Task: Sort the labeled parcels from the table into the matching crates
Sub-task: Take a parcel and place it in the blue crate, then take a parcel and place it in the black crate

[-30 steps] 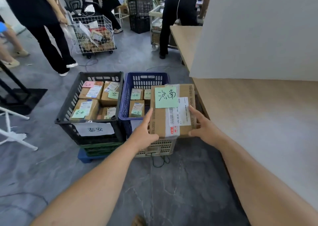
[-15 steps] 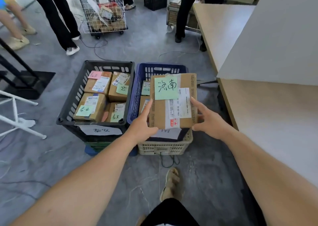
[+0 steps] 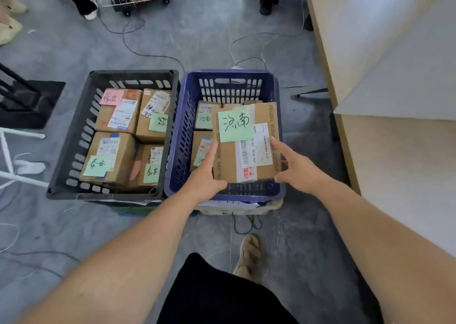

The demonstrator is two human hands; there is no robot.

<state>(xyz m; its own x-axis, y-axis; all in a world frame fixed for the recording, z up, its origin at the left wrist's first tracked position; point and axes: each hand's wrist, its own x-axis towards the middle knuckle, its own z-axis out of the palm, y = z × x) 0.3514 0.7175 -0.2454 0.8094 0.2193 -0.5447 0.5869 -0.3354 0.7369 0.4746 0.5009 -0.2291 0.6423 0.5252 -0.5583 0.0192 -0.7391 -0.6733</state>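
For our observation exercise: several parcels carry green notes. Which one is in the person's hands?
The largest parcel, over the blue crate, held between the left hand and right hand; the rest lie down inside that crate and the black crate.

I'm looking down at a grey floor (image 3: 222, 40), mottled and scuffed, which carries nearly everything here. Directly on it sits a beige basket (image 3: 271, 206) with the blue crate (image 3: 229, 79) stacked on top. Just beside that, a green crate (image 3: 133, 210) lies under the black crate (image 3: 133, 73). Loose cables (image 3: 148, 54) trail across the floor beyond them. A black mat (image 3: 32, 104) lies at the left, near white frame legs (image 3: 24, 134). At the right stands a wooden table (image 3: 394, 175), with a white board (image 3: 419, 77) lying on it.
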